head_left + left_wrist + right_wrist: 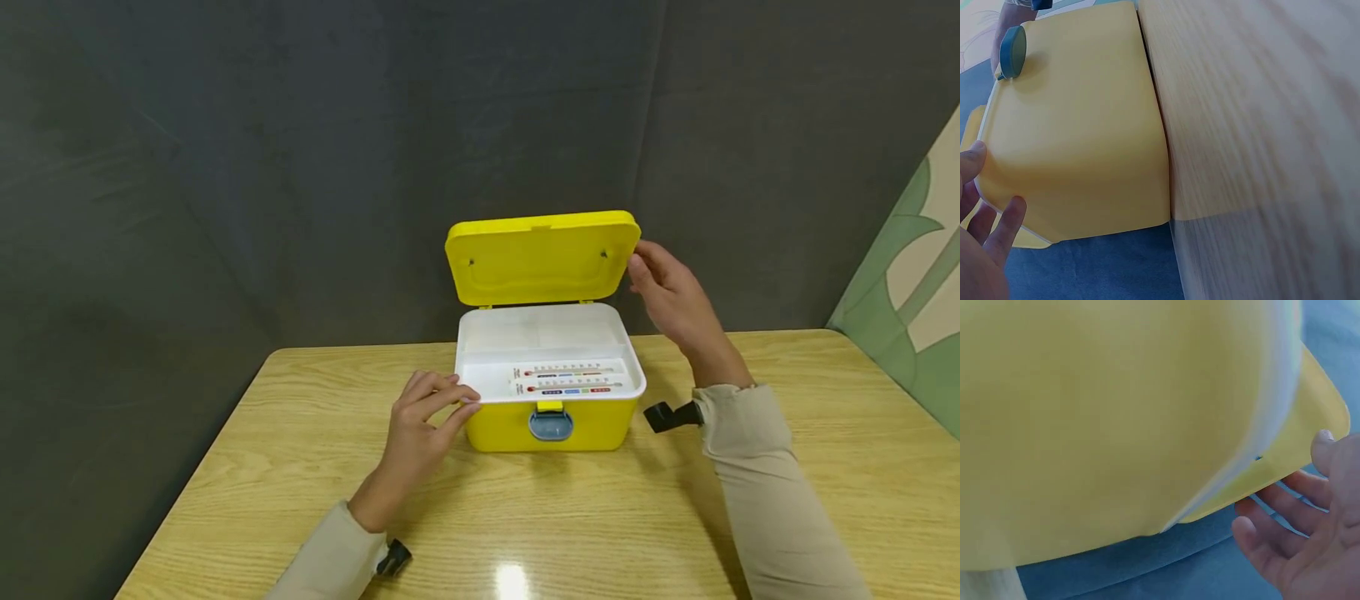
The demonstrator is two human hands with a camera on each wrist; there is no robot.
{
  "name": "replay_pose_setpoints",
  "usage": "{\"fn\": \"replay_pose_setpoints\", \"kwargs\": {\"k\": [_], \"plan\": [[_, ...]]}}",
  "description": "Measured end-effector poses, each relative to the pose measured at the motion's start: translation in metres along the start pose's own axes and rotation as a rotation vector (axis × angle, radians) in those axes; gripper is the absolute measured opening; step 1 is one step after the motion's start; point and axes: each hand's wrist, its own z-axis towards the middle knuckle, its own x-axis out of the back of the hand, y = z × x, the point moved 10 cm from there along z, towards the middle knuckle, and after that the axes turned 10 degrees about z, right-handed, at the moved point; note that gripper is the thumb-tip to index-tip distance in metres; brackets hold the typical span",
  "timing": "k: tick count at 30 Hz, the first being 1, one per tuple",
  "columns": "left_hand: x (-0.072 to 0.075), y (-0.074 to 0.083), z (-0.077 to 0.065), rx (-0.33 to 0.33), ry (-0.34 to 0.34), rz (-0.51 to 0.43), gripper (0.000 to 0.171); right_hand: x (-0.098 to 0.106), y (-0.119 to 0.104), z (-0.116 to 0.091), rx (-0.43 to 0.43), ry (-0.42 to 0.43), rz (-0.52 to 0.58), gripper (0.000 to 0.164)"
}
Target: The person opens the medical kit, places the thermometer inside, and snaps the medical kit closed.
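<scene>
A yellow box (495, 427) stands on the table, its yellow lid (540, 258) raised on rear hinges. Inside the white interior (483, 379) lie two thermometer strips (573, 387) with coloured bands, one behind the other. At the front left corner, my left hand (420, 417) touches the rim with extended fingers. My right hand (675, 300) holds the lid's right edge, thumb at the near side and fingers reaching behind. The right wrist view shows this thumb (1322, 450) at the lid edge; the other fingers are spread. A grey-blue latch (551, 425) hangs on the box's front.
The wooden table (300, 467) spreads around the box. Behind it hangs a dark cloth (337, 167). A patterned green and beige panel (915, 283) stands at the right. Black straps with small mounts (671, 415) sit at both wrists.
</scene>
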Motion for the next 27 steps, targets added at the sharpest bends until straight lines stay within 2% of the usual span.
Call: {"fn": "replay_pose_setpoints", "kwargs": {"k": [7, 11, 19, 22, 24, 27], "plan": [[-0.004, -0.003, 0.000, -0.004, 0.004, 0.001, 0.017, 0.007, -0.019, -0.008, 0.098, 0.022, -0.114, 0.047], [-0.007, -0.003, 0.001, -0.006, 0.001, 0.001, 0.017, 0.016, -0.025, -0.013, 0.143, 0.009, -0.136, 0.046], [-0.009, -0.005, 0.003, -0.001, -0.008, -0.001, 0.016, 0.025, -0.046, -0.028, 0.405, -0.028, -0.288, 0.058], [-0.009, -0.007, 0.002, 0.009, -0.011, 0.003, 0.016, 0.023, -0.052, -0.032, 0.483, -0.047, -0.293, 0.063], [-0.009, -0.008, 0.002, 0.010, -0.010, 0.003, 0.016, 0.021, -0.056, -0.035, 0.509, -0.059, -0.290, 0.062], [-0.010, -0.008, 0.001, 0.016, -0.011, 0.002, 0.016, 0.020, -0.057, -0.039, 0.489, -0.067, -0.291, 0.059]]}}
